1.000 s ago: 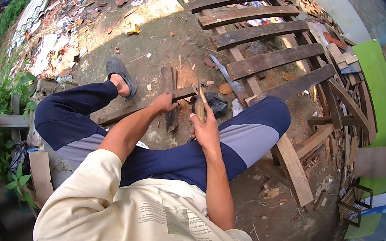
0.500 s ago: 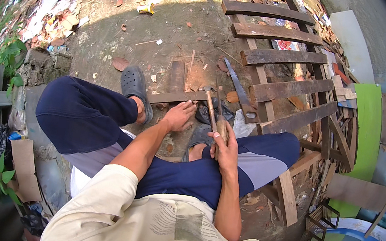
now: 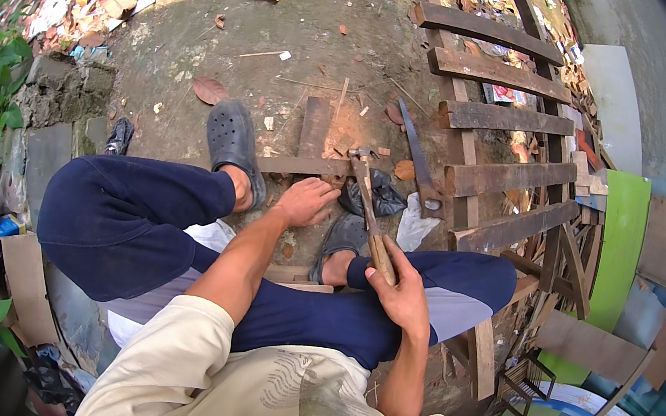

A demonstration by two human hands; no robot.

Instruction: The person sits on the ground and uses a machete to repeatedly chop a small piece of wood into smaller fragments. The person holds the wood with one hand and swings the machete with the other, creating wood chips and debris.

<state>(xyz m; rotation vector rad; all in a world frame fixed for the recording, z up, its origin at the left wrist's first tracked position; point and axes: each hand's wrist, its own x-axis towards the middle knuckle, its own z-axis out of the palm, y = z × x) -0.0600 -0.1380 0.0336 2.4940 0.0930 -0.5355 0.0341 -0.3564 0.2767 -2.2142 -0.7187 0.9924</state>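
Observation:
My right hand (image 3: pixel 404 293) is closed around the wooden handle of a claw hammer (image 3: pixel 372 205). The hammer slants up and away from me, its metal head near the end of a flat wooden board (image 3: pixel 292 166) on the ground. Beside that board's near edge, my left hand (image 3: pixel 306 202) reaches down with fingers stretched out, palm down; whether the fingertips touch the wood I cannot tell. A second short plank (image 3: pixel 315 127) lies beyond the board, pointing away. A black plastic bag (image 3: pixel 381 195) is crumpled under and beside the hammer.
A handsaw (image 3: pixel 418 160) lies to the right, beside a slatted wooden frame (image 3: pixel 507 181). My feet, in grey clogs (image 3: pixel 232 138), flank the work. A white scrap (image 3: pixel 416 224) lies near the saw. Stacked boards and sheets, including a green panel (image 3: pixel 621 248), stand at right.
My right hand has turned the hammer, which now slants more to the left; a second slim shape beside it no longer shows. My left hand stays low near the board. The view has shifted slightly.

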